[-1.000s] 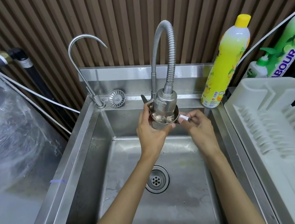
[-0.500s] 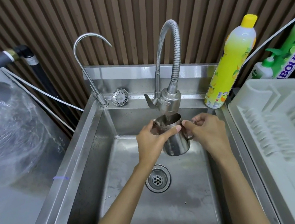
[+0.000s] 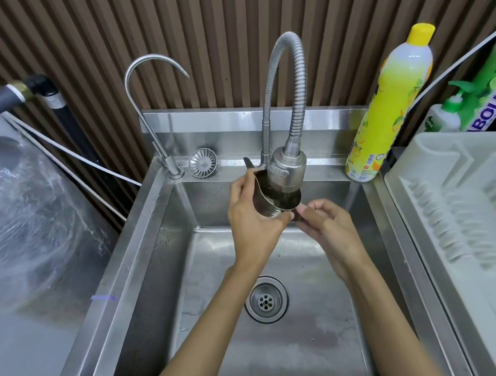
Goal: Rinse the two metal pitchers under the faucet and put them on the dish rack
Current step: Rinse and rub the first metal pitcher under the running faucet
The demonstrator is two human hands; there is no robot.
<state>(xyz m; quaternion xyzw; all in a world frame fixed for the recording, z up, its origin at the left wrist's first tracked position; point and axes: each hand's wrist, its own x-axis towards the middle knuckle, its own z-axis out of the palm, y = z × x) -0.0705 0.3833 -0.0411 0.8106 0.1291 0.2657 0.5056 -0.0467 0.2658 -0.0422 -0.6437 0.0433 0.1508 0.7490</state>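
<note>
Two grips shared one pitcher (image 3: 267, 204): left grip (image 3: 251, 222) wrapped its body, right grip (image 3: 325, 224) pinched its handle (image 3: 295, 218). Crowded against the faucet (image 3: 288, 166), wet steel might slip into the sink (image 3: 165, 247).

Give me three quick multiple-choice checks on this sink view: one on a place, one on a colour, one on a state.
1. Where on the sink does the loose strainer lie?
A. On the back ledge, left of the spray faucet
B. On the basin floor
C. On the front rim

2. What colour is the cap of the tall soap bottle?
A. Green
B. Yellow
C. Red

3. How is the pitcher held?
A. By one hand alone
B. By nobody, standing in the basin
C. By both hands, up at the spray head

Key:
1 A: the strainer sits on the ledge behind the basin.
2 B: the cap is bright yellow.
3 C: the left hand grips its body and the right hand pinches its handle.
</note>
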